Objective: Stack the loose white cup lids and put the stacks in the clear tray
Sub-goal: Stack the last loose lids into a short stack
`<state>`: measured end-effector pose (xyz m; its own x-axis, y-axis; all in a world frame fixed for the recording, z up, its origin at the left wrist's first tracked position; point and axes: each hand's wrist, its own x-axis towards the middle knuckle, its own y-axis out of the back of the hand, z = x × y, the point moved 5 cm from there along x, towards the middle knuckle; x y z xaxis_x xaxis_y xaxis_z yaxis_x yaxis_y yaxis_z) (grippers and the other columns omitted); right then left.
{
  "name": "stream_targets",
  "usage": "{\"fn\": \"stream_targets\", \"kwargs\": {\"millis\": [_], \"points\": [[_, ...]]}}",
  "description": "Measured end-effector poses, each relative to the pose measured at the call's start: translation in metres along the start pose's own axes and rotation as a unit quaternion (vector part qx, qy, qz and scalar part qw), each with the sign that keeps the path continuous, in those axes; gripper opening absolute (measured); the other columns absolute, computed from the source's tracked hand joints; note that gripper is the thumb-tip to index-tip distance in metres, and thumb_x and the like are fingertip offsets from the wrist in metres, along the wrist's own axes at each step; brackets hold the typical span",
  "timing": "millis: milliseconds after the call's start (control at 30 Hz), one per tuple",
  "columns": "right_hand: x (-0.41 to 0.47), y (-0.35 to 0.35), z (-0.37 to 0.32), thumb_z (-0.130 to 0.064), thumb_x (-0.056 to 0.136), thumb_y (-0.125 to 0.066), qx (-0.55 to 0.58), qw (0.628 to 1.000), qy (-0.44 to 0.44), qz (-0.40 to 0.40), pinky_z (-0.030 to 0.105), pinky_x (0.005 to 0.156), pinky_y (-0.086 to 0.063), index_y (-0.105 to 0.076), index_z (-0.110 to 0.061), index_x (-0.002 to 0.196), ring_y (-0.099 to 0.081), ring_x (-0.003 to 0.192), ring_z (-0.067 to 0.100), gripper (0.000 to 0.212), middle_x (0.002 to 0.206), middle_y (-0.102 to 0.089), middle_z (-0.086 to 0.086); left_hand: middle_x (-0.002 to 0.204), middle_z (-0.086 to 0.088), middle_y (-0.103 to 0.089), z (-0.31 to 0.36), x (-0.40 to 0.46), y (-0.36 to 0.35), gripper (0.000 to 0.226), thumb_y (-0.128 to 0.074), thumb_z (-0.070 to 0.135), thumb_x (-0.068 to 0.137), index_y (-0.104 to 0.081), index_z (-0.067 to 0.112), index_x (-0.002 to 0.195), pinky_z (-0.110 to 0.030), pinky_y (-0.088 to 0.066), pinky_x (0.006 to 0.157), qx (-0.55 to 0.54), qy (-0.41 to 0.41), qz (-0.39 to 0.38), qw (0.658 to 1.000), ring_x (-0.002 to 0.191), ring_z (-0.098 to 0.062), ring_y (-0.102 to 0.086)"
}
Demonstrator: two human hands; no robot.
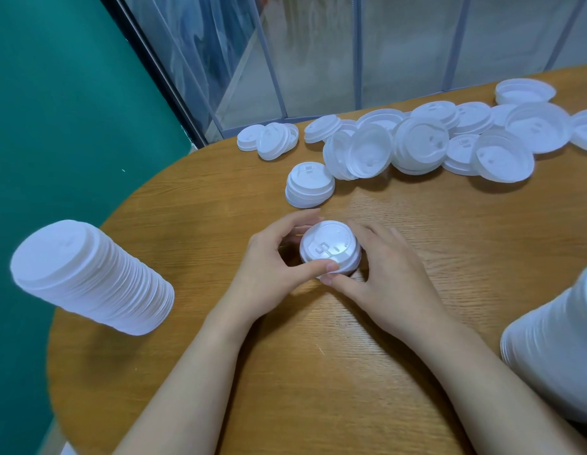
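A small stack (330, 249) is held between the left hand (269, 274) and right hand (387, 277); rims should be squared before more lids (417, 142) are added.

The round brown wooden bench (367, 339) shows fine grain lines and a soft shine. The loose white plastic cup lids (420, 144) look thin, smooth and a bit glossy. The tall white stack of plastic lids (88, 277) looks ridged along its side. The green wall (56, 110) looks matt.
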<state>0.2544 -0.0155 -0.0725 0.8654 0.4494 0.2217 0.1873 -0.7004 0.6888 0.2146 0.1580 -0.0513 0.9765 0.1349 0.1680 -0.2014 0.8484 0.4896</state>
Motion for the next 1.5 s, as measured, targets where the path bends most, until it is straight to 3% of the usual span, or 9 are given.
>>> {"fn": "stream_targets", "kwargs": {"millis": [300, 400, 500, 633, 767, 933, 1033, 1200, 1500], "points": [[-0.002, 0.002, -0.003, -0.061, 0.079, -0.073, 0.012, 1.000, 0.006, 0.012, 0.031, 0.092, -0.038, -0.056, -0.033, 0.132, -0.046, 0.111, 0.011, 0.062, 0.120, -0.057, -0.016, 0.126, 0.011, -0.072, 0.000, -0.001, 0.001, 0.062, -0.092, 0.020, 0.077, -0.066, 0.023, 0.133, -0.023, -0.049, 0.105, -0.001, 0.010, -0.016, 1.000, 0.119, -0.006, -0.066], [-0.002, 0.003, -0.003, -0.056, 0.078, -0.075, 0.010, 1.000, 0.002, 0.008, 0.030, 0.096, -0.035, -0.056, -0.032, 0.134, -0.045, 0.115, 0.012, 0.064, 0.123, -0.057, -0.014, 0.131, 0.015, -0.066, 0.000, 0.012, 0.010, 0.049, -0.079, 0.031, 0.088, -0.065, 0.024, 0.134, -0.018, -0.043, 0.106, 0.041, 0.001, 0.047, 0.998, 0.124, 0.001, -0.057], [-0.001, 0.003, -0.003, -0.057, 0.078, -0.075, 0.004, 1.000, 0.001, 0.004, 0.030, 0.099, -0.035, -0.054, -0.030, 0.136, -0.044, 0.117, 0.011, 0.067, 0.124, -0.056, -0.014, 0.142, 0.014, -0.052, -0.004, 0.040, 0.020, 0.060, -0.078, 0.037, 0.091, -0.054, 0.024, 0.144, -0.008, -0.033, 0.105, 0.126, 0.022, 0.113, 0.985, 0.133, 0.002, -0.046], [-0.001, 0.003, -0.003, -0.057, 0.077, -0.076, 0.006, 1.000, -0.004, 0.006, 0.031, 0.101, -0.036, -0.054, -0.029, 0.137, -0.044, 0.118, 0.011, 0.070, 0.126, -0.056, -0.013, 0.160, 0.007, -0.040, -0.012, 0.073, 0.012, 0.093, -0.082, 0.053, 0.082, -0.036, 0.023, 0.158, -0.038, -0.030, 0.122, 0.179, 0.092, 0.059, 0.978, 0.148, -0.013, -0.034], [-0.001, 0.003, -0.002, -0.057, 0.073, -0.079, 0.007, 1.000, -0.007, 0.009, 0.031, 0.098, -0.036, -0.055, -0.026, 0.133, -0.046, 0.116, 0.014, 0.071, 0.122, -0.057, -0.012, 0.150, 0.009, -0.050, -0.010, 0.091, 0.007, 0.082, -0.081, 0.056, 0.082, -0.047, 0.025, 0.150, -0.042, -0.027, 0.121, 0.203, 0.099, 0.063, 0.972, 0.143, -0.017, -0.038], [-0.001, 0.003, -0.003, -0.055, 0.074, -0.081, 0.016, 1.000, -0.006, 0.010, 0.030, 0.100, -0.035, -0.055, -0.027, 0.135, -0.045, 0.118, 0.013, 0.073, 0.124, -0.057, -0.012, 0.131, 0.021, -0.057, -0.019, 0.083, 0.022, 0.069, -0.083, 0.057, 0.079, -0.057, 0.030, 0.137, -0.049, -0.037, 0.117, 0.165, 0.104, 0.095, 0.976, 0.131, -0.012, -0.050], [-0.001, 0.003, -0.003, -0.056, 0.074, -0.080, 0.022, 1.000, -0.006, 0.008, 0.029, 0.098, -0.034, -0.055, -0.029, 0.134, -0.046, 0.118, 0.012, 0.070, 0.122, -0.057, -0.014, 0.130, 0.021, -0.059, -0.019, 0.061, 0.035, 0.063, -0.082, 0.056, 0.079, -0.058, 0.034, 0.134, -0.040, -0.041, 0.114, 0.135, 0.102, 0.128, 0.977, 0.126, -0.003, -0.052], [-0.002, 0.004, -0.004, -0.052, 0.074, -0.082, 0.025, 1.000, -0.006, 0.008, 0.025, 0.092, -0.030, -0.057, -0.029, 0.130, -0.047, 0.116, 0.013, 0.066, 0.120, -0.057, -0.014, 0.130, 0.022, -0.061, -0.003, 0.018, 0.038, 0.055, -0.083, 0.044, 0.084, -0.058, 0.036, 0.133, -0.002, -0.037, 0.092, 0.085, 0.074, 0.125, 0.986, 0.119, 0.013, -0.052], [-0.001, 0.004, -0.003, -0.058, 0.072, -0.076, 0.028, 1.000, -0.002, 0.009, 0.029, 0.088, -0.034, -0.060, -0.029, 0.127, -0.048, 0.110, 0.013, 0.064, 0.114, -0.060, -0.013, 0.133, 0.016, -0.065, 0.001, -0.012, 0.008, 0.070, -0.083, 0.037, 0.080, -0.056, 0.025, 0.143, -0.022, -0.042, 0.110, 0.025, 0.031, 0.042, 0.998, 0.130, -0.003, -0.056]]}}
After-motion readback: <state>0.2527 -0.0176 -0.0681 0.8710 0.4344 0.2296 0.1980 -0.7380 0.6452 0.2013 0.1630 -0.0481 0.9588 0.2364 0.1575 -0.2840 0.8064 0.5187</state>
